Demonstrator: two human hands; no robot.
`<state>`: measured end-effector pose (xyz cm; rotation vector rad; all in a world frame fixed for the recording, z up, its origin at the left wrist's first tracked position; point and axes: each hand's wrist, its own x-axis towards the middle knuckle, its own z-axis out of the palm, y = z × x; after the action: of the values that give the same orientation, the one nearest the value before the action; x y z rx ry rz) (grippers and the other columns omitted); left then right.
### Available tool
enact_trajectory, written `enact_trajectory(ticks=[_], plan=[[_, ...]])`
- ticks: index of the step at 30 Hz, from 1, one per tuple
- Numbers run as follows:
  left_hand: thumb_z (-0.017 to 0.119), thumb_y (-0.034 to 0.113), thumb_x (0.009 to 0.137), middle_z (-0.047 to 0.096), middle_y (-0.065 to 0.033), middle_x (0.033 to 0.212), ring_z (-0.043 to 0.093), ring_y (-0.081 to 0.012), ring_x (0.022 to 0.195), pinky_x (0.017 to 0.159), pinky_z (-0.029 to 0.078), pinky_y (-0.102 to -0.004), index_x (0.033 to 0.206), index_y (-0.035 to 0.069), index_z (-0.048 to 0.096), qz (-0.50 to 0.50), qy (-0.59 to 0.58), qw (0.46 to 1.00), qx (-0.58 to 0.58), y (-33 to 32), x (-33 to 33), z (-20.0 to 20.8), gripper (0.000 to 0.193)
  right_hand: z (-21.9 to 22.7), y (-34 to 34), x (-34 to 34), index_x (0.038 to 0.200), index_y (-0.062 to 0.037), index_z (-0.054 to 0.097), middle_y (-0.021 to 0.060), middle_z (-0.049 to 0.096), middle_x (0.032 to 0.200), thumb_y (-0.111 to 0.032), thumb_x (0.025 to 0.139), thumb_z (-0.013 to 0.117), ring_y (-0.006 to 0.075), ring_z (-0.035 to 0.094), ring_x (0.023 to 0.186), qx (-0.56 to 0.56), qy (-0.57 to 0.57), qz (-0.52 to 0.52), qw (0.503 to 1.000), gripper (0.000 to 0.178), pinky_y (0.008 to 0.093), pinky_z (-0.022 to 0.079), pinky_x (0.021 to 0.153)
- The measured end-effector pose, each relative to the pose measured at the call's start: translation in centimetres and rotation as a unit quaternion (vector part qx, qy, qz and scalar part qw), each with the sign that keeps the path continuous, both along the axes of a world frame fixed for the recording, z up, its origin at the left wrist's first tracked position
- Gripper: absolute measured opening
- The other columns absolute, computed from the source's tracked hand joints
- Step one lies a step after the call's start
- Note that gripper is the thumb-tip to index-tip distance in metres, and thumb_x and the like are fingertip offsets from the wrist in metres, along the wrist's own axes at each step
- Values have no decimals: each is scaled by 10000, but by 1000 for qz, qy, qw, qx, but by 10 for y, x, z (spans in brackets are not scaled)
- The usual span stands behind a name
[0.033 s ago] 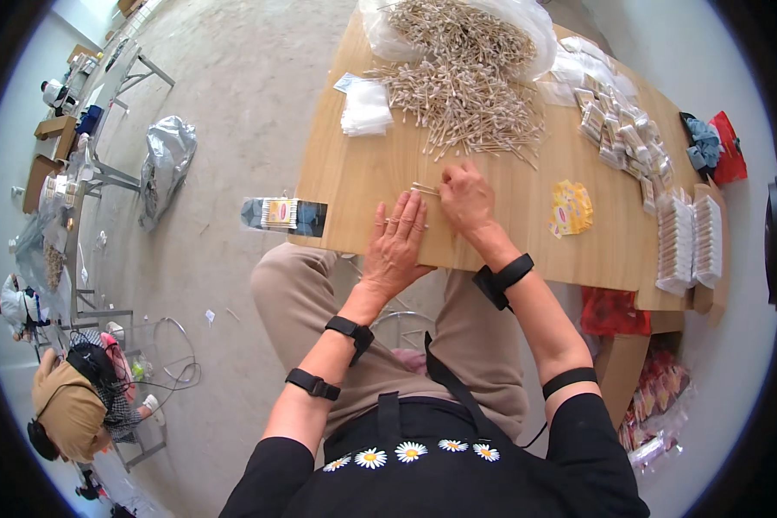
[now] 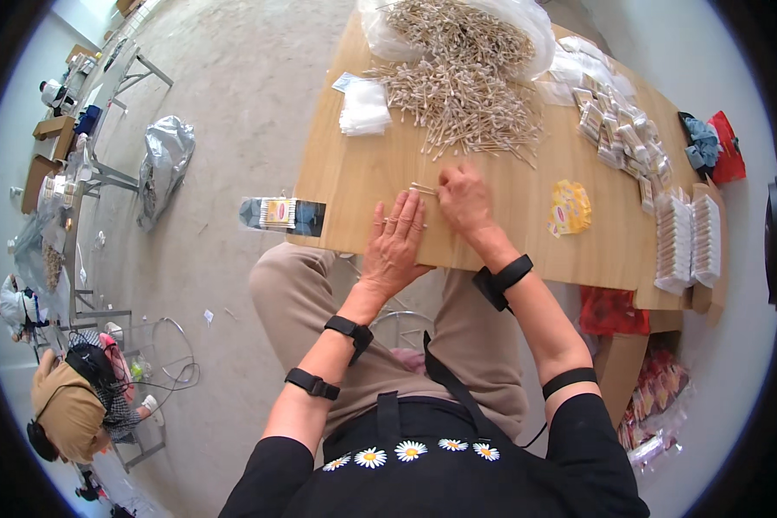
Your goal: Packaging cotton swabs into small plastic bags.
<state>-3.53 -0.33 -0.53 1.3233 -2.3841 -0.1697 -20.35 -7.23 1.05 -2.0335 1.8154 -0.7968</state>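
Pale wooden bench (image 2: 363, 186) fills the frame's centre, where the left hand (image 2: 394, 246) lies flat with fingers spread, apparently steadying the work, while the right hand (image 2: 464, 198) pinches a few cotton swabs (image 2: 423, 188) just below the loose pile (image 2: 462, 104).

Bare desk (image 2: 354, 186) lies open left of the hands; a cotton swab heap (image 2: 462, 104) blocks beyond, yellow packets (image 2: 570, 207) right.
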Motion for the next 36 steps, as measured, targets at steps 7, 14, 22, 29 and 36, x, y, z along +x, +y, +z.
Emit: enact_trajectory(ticks=[7,14,22,29,36], plan=[[810,521,643,305,-150,1601,246,-285,1510,1225,154,-541,1519,5,337,2,-24,1000,0,1,-1,1,1121,-9,-2,5,971,-70,689,158,628,966,-118,843,656,364,655,869,32,20,-1,999,140,447,537,744],[815,506,636,327,-150,1588,264,-290,1503,1223,161,-539,1508,2,356,7,-31,999,0,1,-4,-2,1107,21,-56,24,1069,-114,683,149,590,1013,-163,838,692,324,606,1014,-42,196,-111,973,236,398,518,864],[806,502,657,331,-151,1586,272,-291,1500,1215,180,-547,1508,5,357,18,-38,999,-7,0,3,-3,1083,7,-29,-10,1006,-49,682,157,609,988,-81,805,666,358,626,966,-83,-29,14,996,204,427,514,851],[785,519,687,327,-147,1587,266,-294,1501,1213,177,-551,1512,8,348,9,-31,999,1,2,-2,0,1064,29,-62,-101,1275,-161,593,151,555,1185,-218,854,667,390,511,1167,69,141,-319,935,432,484,491,928],[820,501,657,329,-152,1586,283,-301,1493,1206,188,-540,1511,8,346,11,-38,999,4,3,-5,2,1094,-18,-71,-53,1196,-141,630,141,555,1230,-275,809,723,383,510,1124,-15,158,-170,973,420,479,474,945]])
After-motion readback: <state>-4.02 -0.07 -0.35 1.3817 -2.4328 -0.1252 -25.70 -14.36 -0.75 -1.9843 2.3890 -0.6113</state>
